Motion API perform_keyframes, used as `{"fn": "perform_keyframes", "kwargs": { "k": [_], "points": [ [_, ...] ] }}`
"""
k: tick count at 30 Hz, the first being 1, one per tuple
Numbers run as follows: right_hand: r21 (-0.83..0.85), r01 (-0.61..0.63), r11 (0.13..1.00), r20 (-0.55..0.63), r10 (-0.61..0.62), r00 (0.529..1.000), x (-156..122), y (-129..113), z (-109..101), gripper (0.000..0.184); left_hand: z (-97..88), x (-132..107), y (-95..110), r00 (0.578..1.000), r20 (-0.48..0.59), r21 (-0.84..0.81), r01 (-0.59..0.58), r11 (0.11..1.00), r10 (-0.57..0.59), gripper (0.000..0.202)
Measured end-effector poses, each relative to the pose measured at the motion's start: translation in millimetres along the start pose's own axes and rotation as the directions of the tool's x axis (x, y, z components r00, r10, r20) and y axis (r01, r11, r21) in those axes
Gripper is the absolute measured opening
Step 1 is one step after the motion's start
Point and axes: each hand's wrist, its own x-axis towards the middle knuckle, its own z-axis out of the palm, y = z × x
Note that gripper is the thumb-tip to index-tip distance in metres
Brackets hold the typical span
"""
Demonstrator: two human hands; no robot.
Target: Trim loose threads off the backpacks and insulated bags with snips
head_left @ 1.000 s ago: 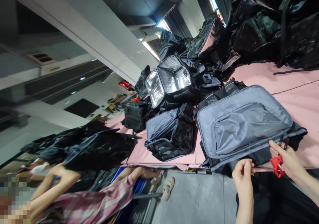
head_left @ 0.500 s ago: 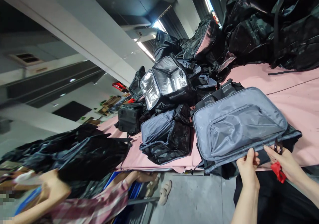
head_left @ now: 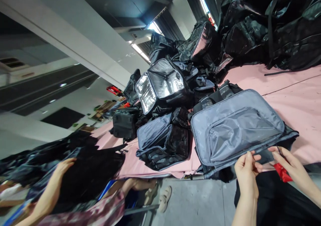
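Observation:
A dark backpack with an open grey-lined panel (head_left: 235, 125) lies in front of me on the pink table. My left hand (head_left: 248, 172) is at the panel's near edge, its thumb and curled fingers closed on the rim. Just to its right, my right hand (head_left: 288, 162) is closed around thread snips with a red grip (head_left: 283, 172); their dark blades are mostly hidden by the fingers. Dark fabric of the bag shows between the two hands.
A smaller open grey-lined bag (head_left: 156, 135) and a silver-lined bag (head_left: 167, 77) stand to the left. Dark backpacks (head_left: 250, 35) are piled behind on the pink table (head_left: 301, 98). At far left, a co-worker's arm (head_left: 54, 189) reaches over black fabric (head_left: 95, 165).
My right hand has moved slightly right and turned, so the snips' blades show less. My left hand has lowered a little. The co-worker's arm has lifted over the black fabric.

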Motion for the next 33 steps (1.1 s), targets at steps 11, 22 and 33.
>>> {"fn": "perform_keyframes", "kwargs": {
  "k": [11, 22, 33],
  "points": [
    [-0.415, 0.329, 0.848, 0.019, -0.353, 0.935, -9.6, -2.9, 5.4, 0.029, 8.1, 3.5, 1.9, 0.998, -0.060, -0.004, -0.035, 0.999, 0.034, 0.046],
    [-0.468, 0.433, 0.770, 0.014, -0.483, 0.875, -2.4, -5.4, 3.1, 0.023, 6.2, 2.2, 1.0, 0.999, -0.044, -0.001, -0.026, 1.000, 0.026, 0.049],
    [-0.061, 0.127, 0.990, 0.065, -0.123, 0.990, -0.4, 7.8, -9.1, 0.039, -31.2, -8.9, 27.8, 0.962, -0.061, 0.167, -0.253, 0.953, 0.267, 0.050]
  ]
}}
